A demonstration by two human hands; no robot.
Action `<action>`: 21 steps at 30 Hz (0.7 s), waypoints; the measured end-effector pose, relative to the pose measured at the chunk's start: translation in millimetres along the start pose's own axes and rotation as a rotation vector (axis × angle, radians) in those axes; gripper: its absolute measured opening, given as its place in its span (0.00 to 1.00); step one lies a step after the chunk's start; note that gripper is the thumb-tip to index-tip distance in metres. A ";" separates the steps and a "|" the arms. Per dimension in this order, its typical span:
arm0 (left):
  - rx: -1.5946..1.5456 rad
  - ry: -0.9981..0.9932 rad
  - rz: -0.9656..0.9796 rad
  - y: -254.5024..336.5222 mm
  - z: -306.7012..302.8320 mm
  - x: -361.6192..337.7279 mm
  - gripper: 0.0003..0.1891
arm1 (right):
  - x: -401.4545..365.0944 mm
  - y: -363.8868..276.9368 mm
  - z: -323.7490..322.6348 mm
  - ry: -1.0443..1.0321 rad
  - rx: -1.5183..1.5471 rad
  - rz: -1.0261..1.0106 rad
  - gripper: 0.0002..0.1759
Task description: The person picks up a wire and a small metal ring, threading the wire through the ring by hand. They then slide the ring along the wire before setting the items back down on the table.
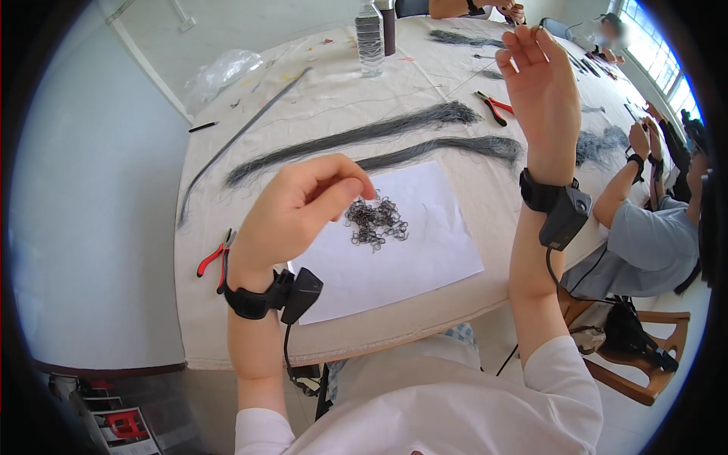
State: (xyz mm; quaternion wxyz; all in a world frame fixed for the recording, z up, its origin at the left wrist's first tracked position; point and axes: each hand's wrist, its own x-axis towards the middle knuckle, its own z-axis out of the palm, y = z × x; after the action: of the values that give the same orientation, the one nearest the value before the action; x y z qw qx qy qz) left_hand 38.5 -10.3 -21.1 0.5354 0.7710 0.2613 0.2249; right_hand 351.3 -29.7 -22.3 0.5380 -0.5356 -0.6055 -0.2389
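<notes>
My left hand (303, 205) is closed in a pinch, thumb against the bent index finger, just above and left of a pile of small dark wire rings (377, 222). The pile lies on a white sheet of paper (432, 250). Raised high at the right, my right hand (542, 91) has its thumb and index fingertips together, with a small dark speck at the tips; the other fingers curl loosely. What either pinch holds is too small to name. Beyond the paper lie two long bundles of grey wire-like strands (341, 142), their ends frayed.
Red-handled pliers (220, 260) lie at the left edge, another pair of pliers (494, 108) beyond the bundles. A black pen (203, 127), clear bottle (370, 38) and plastic bag (220, 76) are on the cloth-covered table (205, 318). Co-workers sit right and opposite; a wooden chair (644, 379) stands right.
</notes>
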 end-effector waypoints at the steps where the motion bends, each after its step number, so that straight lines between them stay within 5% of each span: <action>1: 0.063 0.043 -0.001 -2.3 -7.3 -0.2 0.07 | -0.5 8.6 -4.5 0.065 0.629 0.234 0.10; 2: 0.126 0.085 -0.001 -5.0 -15.2 -0.1 0.07 | -0.8 17.4 -7.4 0.130 1.258 0.467 0.08; 3: 0.124 0.082 0.002 -9.2 -23.9 0.4 0.07 | -1.5 26.2 -5.4 0.131 1.254 0.465 0.08; 5: 0.126 0.216 -0.092 -21.3 -41.5 3.1 0.08 | -7.3 56.5 10.2 0.319 0.907 0.657 0.03; 6: 0.126 0.213 -0.088 -28.8 -47.8 6.4 0.08 | -17.0 108.0 24.6 0.168 0.553 0.470 0.03; 11: 0.109 0.445 -0.174 -91.1 -71.4 24.3 0.08 | -64.5 140.5 80.7 0.082 0.731 0.833 0.07; 12: 0.042 0.493 -0.225 -101.8 -74.6 26.8 0.07 | -75.4 154.9 90.6 0.078 0.734 0.831 0.07; 14: -0.185 0.459 -0.212 -125.5 -86.4 29.5 0.08 | -95.3 189.4 104.6 0.002 0.117 0.487 0.09; 21: -0.881 0.576 -0.191 -169.0 -114.2 25.5 0.11 | -104.6 168.8 99.8 -0.082 -0.299 0.542 0.09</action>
State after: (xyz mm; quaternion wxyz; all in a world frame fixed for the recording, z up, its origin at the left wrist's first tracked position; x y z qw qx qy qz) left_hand -41.1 136.0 -141.6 0.7329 0.3533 0.3475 0.4661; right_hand 448.8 68.4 -196.3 0.4723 -0.7600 -0.4200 -0.1515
